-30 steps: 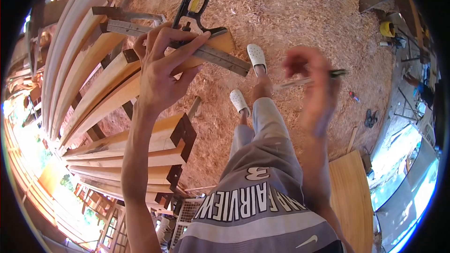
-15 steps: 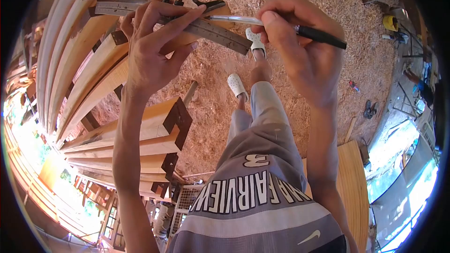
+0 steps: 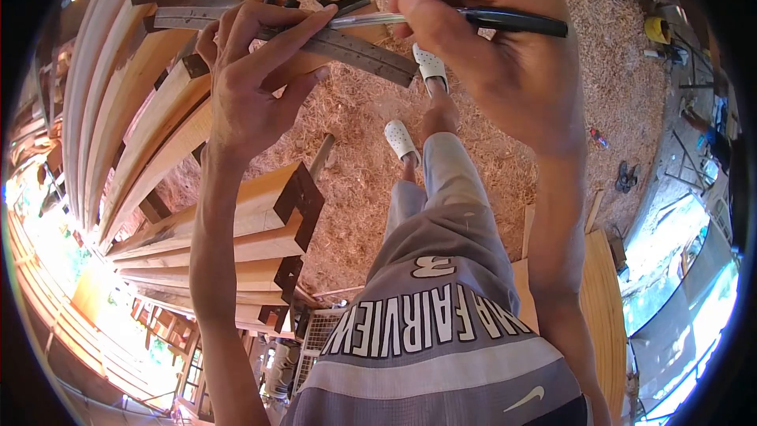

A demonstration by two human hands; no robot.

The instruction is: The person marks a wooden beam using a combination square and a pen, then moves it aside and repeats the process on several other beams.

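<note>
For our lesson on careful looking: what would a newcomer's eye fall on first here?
Probably the long grey metal ruler in the left hand, near the top. Close beside it, the right hand grips a clear pen with a black cap. Then come the long, curved, pale wooden beams on the left.

Ruler [image 3: 359, 55]: metal, matt, spotted | pen [image 3: 512, 21]: clear plastic barrel, glossy black cap | left beams [image 3: 229, 209]: wood, rough dark ends | ground [image 3: 363, 213]: rough shavings
</note>
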